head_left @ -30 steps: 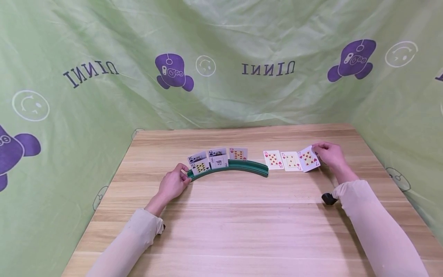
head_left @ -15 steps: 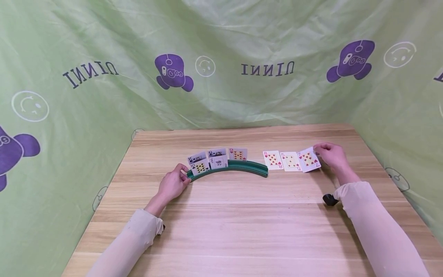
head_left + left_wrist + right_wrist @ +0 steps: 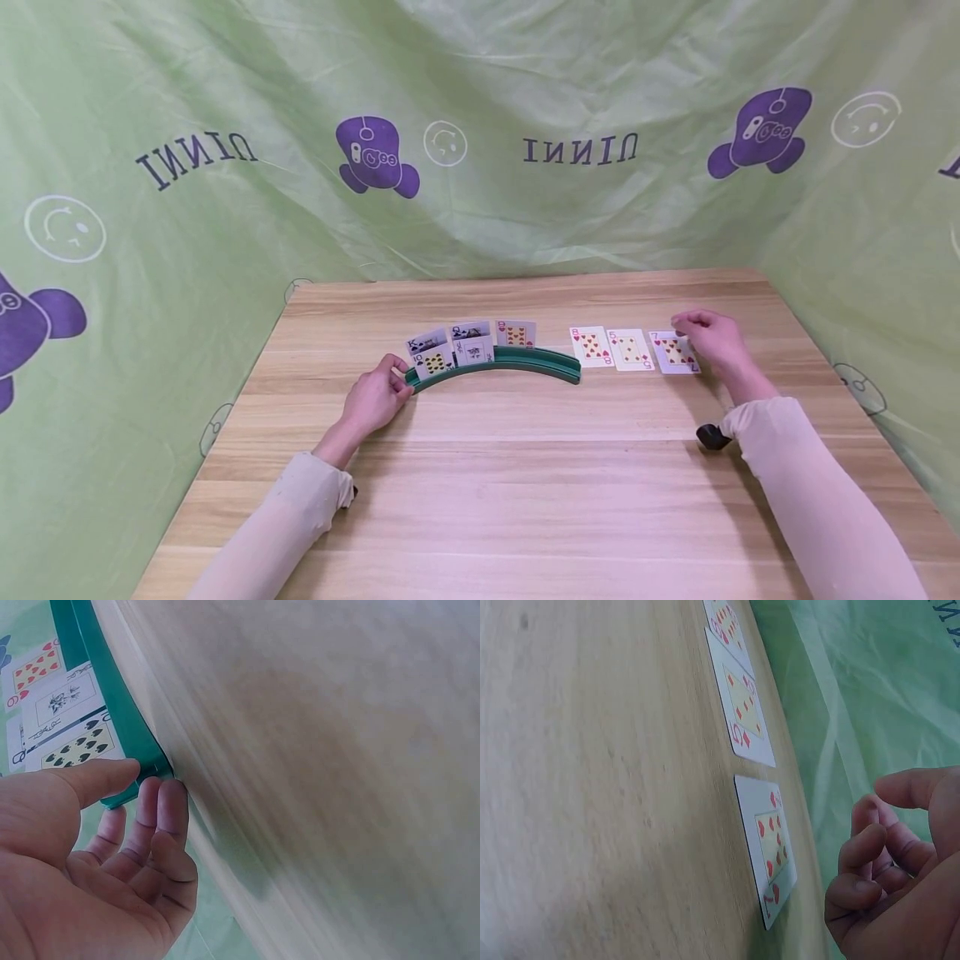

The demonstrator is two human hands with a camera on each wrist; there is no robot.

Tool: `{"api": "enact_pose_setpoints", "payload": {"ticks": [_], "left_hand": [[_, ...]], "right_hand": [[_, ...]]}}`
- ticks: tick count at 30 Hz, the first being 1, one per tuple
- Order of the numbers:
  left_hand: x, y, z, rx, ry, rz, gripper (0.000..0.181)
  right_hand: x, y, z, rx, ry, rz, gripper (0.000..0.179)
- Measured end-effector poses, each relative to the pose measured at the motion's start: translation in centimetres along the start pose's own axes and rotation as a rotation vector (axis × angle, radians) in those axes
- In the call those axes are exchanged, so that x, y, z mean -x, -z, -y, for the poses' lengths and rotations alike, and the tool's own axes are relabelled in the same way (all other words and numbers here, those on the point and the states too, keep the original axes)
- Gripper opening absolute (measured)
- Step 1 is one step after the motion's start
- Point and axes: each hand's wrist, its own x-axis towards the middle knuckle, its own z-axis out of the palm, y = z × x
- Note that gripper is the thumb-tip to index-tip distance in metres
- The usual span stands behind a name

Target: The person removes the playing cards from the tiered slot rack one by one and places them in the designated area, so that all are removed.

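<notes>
In the head view my left hand [image 3: 377, 395] pinches the left end of a curved green playing card holder [image 3: 536, 360] between thumb and fingers. Standing in its slots are a king [image 3: 422, 341], a queen [image 3: 471, 328] and a nine of hearts [image 3: 516, 334] behind, with a ten of spades [image 3: 82, 746] and a joker [image 3: 61, 701] in front. My right hand [image 3: 716, 340] hovers beside a seven of hearts [image 3: 675, 352] lying face up on the table, its fingers loosely curled around nothing. In the right wrist view a gap separates fingertips and card.
Left of the seven, an eight of hearts [image 3: 591, 346] and a five of diamonds [image 3: 631, 349] lie face up, edges nearly meeting. The wooden table [image 3: 510, 500] runs back to a green printed curtain [image 3: 480, 217], which also hangs at both sides.
My right hand has let go of the seven of hearts, which went from tilted over the five's edge to flat and apart from it. The left hand and card holder have stayed put.
</notes>
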Motion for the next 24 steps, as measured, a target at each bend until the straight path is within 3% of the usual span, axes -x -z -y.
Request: {"api": "enact_pose_setpoints", "payload": {"ticks": [10, 18, 24], "left_hand": [[0.0, 0.1, -0.2, -0.005, -0.002, -0.001, 0.03], [0.0, 0.2, -0.2, -0.003, 0.005, 0.001, 0.03], [0.1, 0.2, -0.3, 0.001, 0.011, 0.01, 0.03]], "right_hand": [[0.3, -0.6, 0.6, -0.031, 0.059, 0.026, 0.048], [0.4, -1.1, 1.0, -0.104, 0.052, 0.088, 0.049], [0.5, -1.3, 1.3, -0.124, 0.05, 0.083, 0.043]]}}
